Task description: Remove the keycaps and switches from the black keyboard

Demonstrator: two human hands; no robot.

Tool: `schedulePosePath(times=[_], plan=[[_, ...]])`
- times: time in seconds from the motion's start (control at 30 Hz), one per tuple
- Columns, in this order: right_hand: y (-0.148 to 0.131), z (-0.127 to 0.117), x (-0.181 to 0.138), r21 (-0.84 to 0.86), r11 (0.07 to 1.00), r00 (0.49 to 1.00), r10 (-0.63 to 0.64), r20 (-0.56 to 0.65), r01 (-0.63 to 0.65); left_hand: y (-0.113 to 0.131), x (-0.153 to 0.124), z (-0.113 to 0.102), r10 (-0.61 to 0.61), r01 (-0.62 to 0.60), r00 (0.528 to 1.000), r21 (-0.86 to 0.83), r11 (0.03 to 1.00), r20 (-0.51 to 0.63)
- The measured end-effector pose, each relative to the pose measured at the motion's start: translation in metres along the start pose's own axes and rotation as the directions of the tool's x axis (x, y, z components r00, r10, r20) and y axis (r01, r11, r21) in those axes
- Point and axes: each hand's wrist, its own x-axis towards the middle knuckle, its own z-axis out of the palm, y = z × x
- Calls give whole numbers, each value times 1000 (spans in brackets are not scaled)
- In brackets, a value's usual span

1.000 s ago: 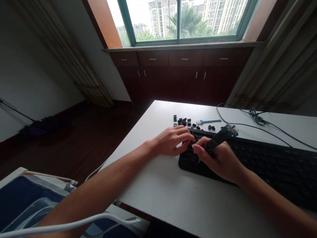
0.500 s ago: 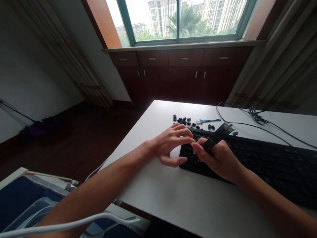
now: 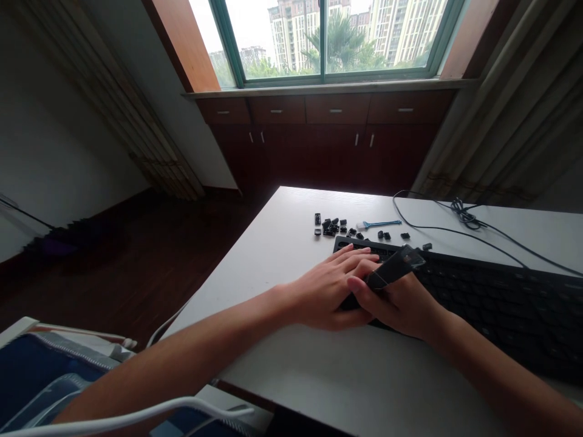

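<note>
Left hand (image 3: 330,294) bare, fingers (image 3: 348,262) slender; right hand (image 3: 405,306) bare; left forearm (image 3: 214,337), right forearm (image 3: 496,367) uncovered.

A green-framed window (image 3: 323,45) spans the top centre above reddish cabinets (image 3: 310,142); one curtain (image 3: 116,91) hangs upper left, another curtain (image 3: 510,115) upper right; blue fabric (image 3: 27,367) shows lower left.
</note>
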Motion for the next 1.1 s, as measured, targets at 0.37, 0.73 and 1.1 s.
schedulePosePath(times=[0.37, 0.73, 1.1], plan=[[-10, 15, 2, -25, 994, 978, 104, -181, -110, -1, -3, 3, 39, -42, 997, 54, 998, 60], [-3, -2, 2, 138, 970, 975, 212, -68, -202, -5, 2, -8, 122, -121, 992, -32, 992, 41], [-7, 1, 6, 52, 960, 961, 276, -12, -275, -23, -5, -16, 148, -151, 986, 44, 987, 76]])
